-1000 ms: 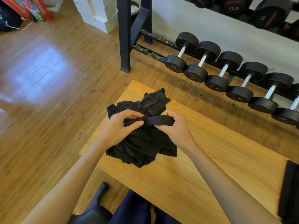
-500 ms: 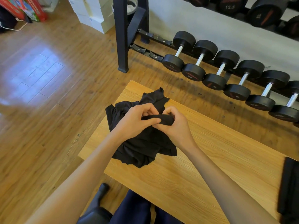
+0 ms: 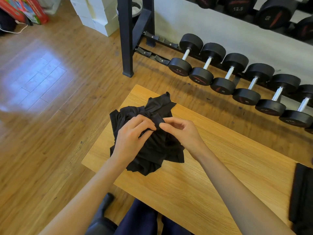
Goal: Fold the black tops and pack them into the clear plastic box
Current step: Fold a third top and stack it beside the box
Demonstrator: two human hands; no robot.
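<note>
A crumpled black top (image 3: 152, 145) lies in a loose heap on the far left part of the wooden table (image 3: 228, 167), close to the table's left corner. The fabric is matte and dark, bunched into irregular folds, with one pointed flap reaching toward the far edge and ragged hems spilling toward the near side. A narrow band of the fabric rises from the middle of the heap, where both hands meet.

The left hand (image 3: 132, 136) comes in from the near left, its forearm crossing the table's near edge. Its fingers are curled and its thumb presses against them, pinching the band of fabric at the top of the heap; the heel of the hand sits over the cloth. The right hand (image 3: 183, 131) comes in from the near right, with the forearm slanting across the table. Its thumb and forefinger pinch the same band just beside the left hand's fingertips, while the other fingers are loosely curled above the cloth.

At the right edge of the table lies another dark folded piece (image 3: 303, 192), partly cut off by the frame. Beyond the table, on the wooden floor, a row of black dumbbells (image 3: 220, 72) rests along a rack by the wall.
</note>
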